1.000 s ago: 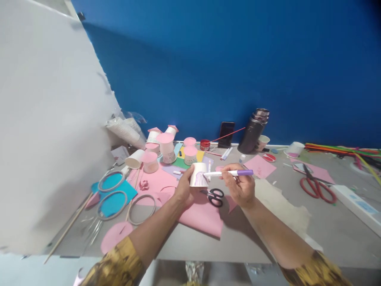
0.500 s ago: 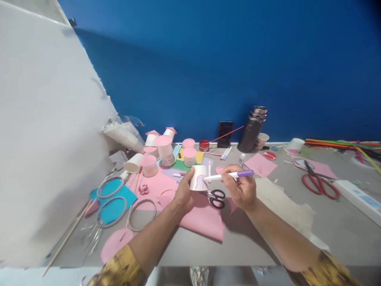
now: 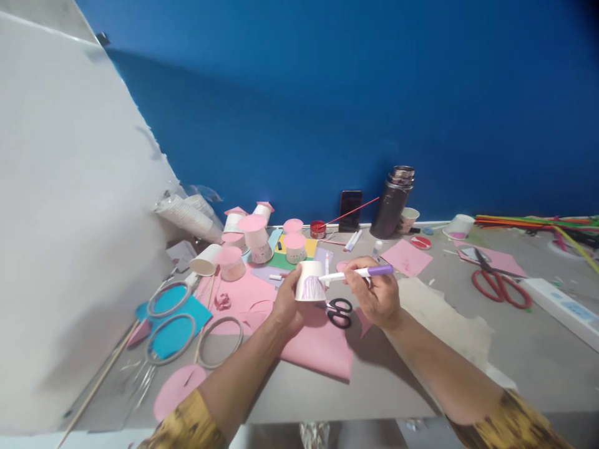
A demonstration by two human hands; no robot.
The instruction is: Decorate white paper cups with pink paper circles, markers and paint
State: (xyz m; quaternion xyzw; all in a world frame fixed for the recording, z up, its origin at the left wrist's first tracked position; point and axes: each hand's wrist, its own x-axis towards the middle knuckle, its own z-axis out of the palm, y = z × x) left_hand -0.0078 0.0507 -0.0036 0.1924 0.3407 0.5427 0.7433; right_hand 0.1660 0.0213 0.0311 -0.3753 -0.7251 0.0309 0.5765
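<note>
My left hand [image 3: 287, 296] is closed round the left side of a white paper cup [image 3: 309, 272], held upside down above the pink paper [image 3: 321, 349]. Purple lines form an arch filled with strokes on the cup's side. In my right hand [image 3: 377, 296] is a marker [image 3: 360, 273] with a white barrel and a purple end, gripped like a pen. Its tip points left and meets the cup's right side, or comes very near it. Black-handled scissors [image 3: 339, 312] lie just below the cup, their blades partly hidden.
Several decorated cups with pink paper discs [image 3: 255, 234] stand behind on the left. Grey rings [image 3: 171, 337] lie over blue paper. A dark flask [image 3: 394, 202] and a phone [image 3: 350, 211] are by the blue wall. Red-handled scissors [image 3: 500, 287] and a white power strip [image 3: 561, 305] lie right.
The purple strokes on the cup look slightly fuller, and the cup has turned a little. The whole scene has shifted slightly left as the camera moved. Both hands keep their grips.
</note>
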